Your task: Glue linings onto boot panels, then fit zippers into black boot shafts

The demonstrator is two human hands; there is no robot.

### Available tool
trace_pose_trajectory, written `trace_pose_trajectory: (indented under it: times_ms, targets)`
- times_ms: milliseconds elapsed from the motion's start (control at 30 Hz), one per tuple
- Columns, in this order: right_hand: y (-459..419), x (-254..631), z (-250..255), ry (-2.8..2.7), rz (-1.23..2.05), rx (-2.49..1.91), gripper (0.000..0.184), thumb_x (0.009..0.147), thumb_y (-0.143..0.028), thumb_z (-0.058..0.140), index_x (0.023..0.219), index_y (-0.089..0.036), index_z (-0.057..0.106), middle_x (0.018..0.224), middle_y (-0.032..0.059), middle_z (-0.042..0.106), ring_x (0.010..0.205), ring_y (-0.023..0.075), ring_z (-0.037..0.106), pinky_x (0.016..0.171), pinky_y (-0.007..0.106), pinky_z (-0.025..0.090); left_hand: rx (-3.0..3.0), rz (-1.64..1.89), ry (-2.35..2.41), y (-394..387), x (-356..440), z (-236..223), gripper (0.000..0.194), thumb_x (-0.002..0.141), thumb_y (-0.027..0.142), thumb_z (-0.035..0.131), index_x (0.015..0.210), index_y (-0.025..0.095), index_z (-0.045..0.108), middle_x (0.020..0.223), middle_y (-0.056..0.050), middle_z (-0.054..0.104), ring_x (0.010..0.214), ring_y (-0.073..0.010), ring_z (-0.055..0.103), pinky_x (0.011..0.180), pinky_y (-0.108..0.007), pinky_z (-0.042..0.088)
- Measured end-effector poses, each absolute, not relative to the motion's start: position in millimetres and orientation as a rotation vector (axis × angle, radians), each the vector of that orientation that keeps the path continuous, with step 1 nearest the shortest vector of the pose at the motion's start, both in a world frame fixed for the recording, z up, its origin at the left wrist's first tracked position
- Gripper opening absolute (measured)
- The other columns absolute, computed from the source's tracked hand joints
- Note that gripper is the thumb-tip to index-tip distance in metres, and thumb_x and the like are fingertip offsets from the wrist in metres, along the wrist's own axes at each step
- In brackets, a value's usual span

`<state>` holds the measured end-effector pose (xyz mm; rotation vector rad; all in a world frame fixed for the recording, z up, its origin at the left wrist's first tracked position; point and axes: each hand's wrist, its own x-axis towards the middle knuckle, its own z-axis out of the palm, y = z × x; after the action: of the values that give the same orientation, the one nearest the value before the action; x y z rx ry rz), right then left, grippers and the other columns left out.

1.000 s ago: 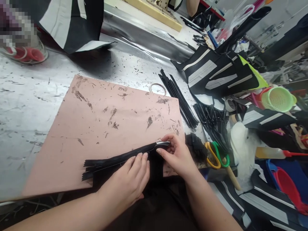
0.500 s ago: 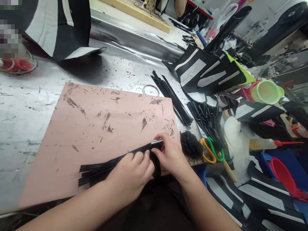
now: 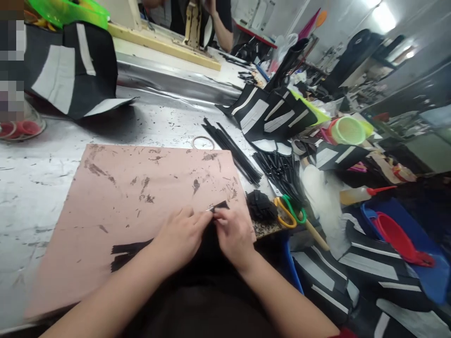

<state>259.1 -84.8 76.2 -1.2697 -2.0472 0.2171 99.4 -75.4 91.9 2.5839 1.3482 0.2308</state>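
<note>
My left hand [image 3: 185,230] is closed at the near right part of the pink board, its fingertips pinching black strips that look like zipper tape. Close against it, my right hand [image 3: 236,232] has its thumb and fingers pressed together on the same black material. A short dark end of the zipper tape [image 3: 221,205] sticks out beyond the fingertips, with a small pale bit beside it. Zigzag-cut ends of the zipper strips [image 3: 128,251] show left of my left forearm, lying on the stained pink board [image 3: 116,197]. Their middle part is hidden by my hand and arm.
Right of the board lie a bundle of black strips [image 3: 232,150], a heap of zippers [image 3: 280,171], a dark fabric pile [image 3: 261,206] and scissors [image 3: 287,213]. A tape ring [image 3: 203,143] lies behind the board. Black-and-white panels [image 3: 59,75] stand back left. Another person's arm [image 3: 223,33] shows behind.
My right hand has turned inward and now pinches next to my left fingertips. The strip's end is now less exposed. The view has tilted up and shifted.
</note>
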Motion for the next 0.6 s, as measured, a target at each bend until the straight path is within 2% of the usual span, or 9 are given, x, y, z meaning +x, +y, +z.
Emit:
trace_pose_trajectory:
  times_ms: [67, 167, 233, 300, 367, 433, 500, 600]
  targets:
    - [-91, 259, 74, -2.063, 0.222, -1.179, 0.03, 0.076, -0.005, 0.041, 0.101, -0.019, 0.051, 0.083, 0.0059, 0.063, 0.078, 0.0183, 0.055, 0.072, 0.033, 0.047, 2.629, 0.322, 1.396, -76, 99, 89, 0.046, 0.079, 0.01, 0.043, 0.123, 0.022, 0.046, 0.089, -0.003, 0.064, 0.079, -0.0182, 0.051, 0.071, -0.032, 0.037]
    - [-90, 277, 78, -2.16, 0.31, -1.194, 0.026, 0.074, -0.008, 0.042, 0.095, -0.019, 0.053, 0.084, 0.0058, 0.063, 0.08, 0.0183, 0.056, 0.075, 0.033, 0.047, 2.75, 0.444, 1.424, -78, 99, 81, 0.041, 0.079, 0.011, 0.042, 0.118, 0.022, 0.052, 0.091, -0.003, 0.065, 0.079, -0.0195, 0.051, 0.07, -0.033, 0.035]
    - [-83, 307, 85, -2.141, 0.197, -1.431, 0.021, 0.077, -0.011, 0.041, 0.091, -0.018, 0.055, 0.083, 0.0065, 0.062, 0.081, 0.0182, 0.056, 0.076, 0.032, 0.046, 2.798, 0.501, 1.431, -80, 100, 77, 0.038, 0.079, 0.012, 0.042, 0.113, 0.019, 0.056, 0.09, -0.004, 0.066, 0.082, -0.0212, 0.052, 0.071, -0.035, 0.035]
    - [-73, 345, 93, -2.007, -0.054, -1.872, 0.022, 0.079, -0.009, 0.038, 0.091, -0.015, 0.056, 0.086, 0.0095, 0.06, 0.083, 0.02, 0.055, 0.077, 0.033, 0.044, 2.816, 0.539, 1.442, -82, 101, 73, 0.038, 0.08, 0.012, 0.04, 0.114, 0.019, 0.055, 0.092, -0.004, 0.066, 0.087, -0.022, 0.052, 0.073, -0.035, 0.035]
    - [-64, 381, 100, -1.931, -0.192, -2.355, 0.028, 0.077, -0.006, 0.04, 0.101, -0.01, 0.055, 0.096, 0.0153, 0.057, 0.087, 0.0238, 0.055, 0.075, 0.034, 0.042, 2.836, 0.568, 1.448, -84, 101, 71, 0.038, 0.081, 0.012, 0.039, 0.115, 0.019, 0.055, 0.096, -0.004, 0.066, 0.091, -0.0222, 0.052, 0.075, -0.036, 0.034]
    - [-58, 408, 106, -1.975, -0.153, -2.625, 0.041, 0.075, -0.005, 0.041, 0.116, -0.008, 0.049, 0.099, 0.0175, 0.056, 0.084, 0.0255, 0.056, 0.07, 0.034, 0.041, 2.854, 0.571, 1.462, -85, 101, 70, 0.038, 0.082, 0.013, 0.038, 0.116, 0.019, 0.054, 0.097, -0.004, 0.066, 0.094, -0.0228, 0.052, 0.077, -0.036, 0.034]
    - [-59, 424, 112, -2.088, -0.001, -2.675, 0.057, 0.073, -0.004, 0.043, 0.129, -0.013, 0.039, 0.099, 0.0157, 0.056, 0.08, 0.0251, 0.058, 0.066, 0.032, 0.04, 2.863, 0.569, 1.475, -86, 100, 71, 0.037, 0.082, 0.012, 0.038, 0.115, 0.018, 0.055, 0.097, -0.003, 0.066, 0.094, -0.0232, 0.052, 0.077, -0.035, 0.034]
    - [-75, 436, 121, -2.074, 0.278, -2.627, 0.074, 0.067, -0.004, 0.047, 0.137, -0.021, 0.027, 0.1, 0.0113, 0.059, 0.078, 0.0229, 0.059, 0.062, 0.028, 0.04, 2.852, 0.592, 1.469, -88, 100, 74, 0.035, 0.082, 0.012, 0.039, 0.111, 0.018, 0.057, 0.099, -0.003, 0.066, 0.094, -0.0224, 0.053, 0.079, -0.035, 0.034]
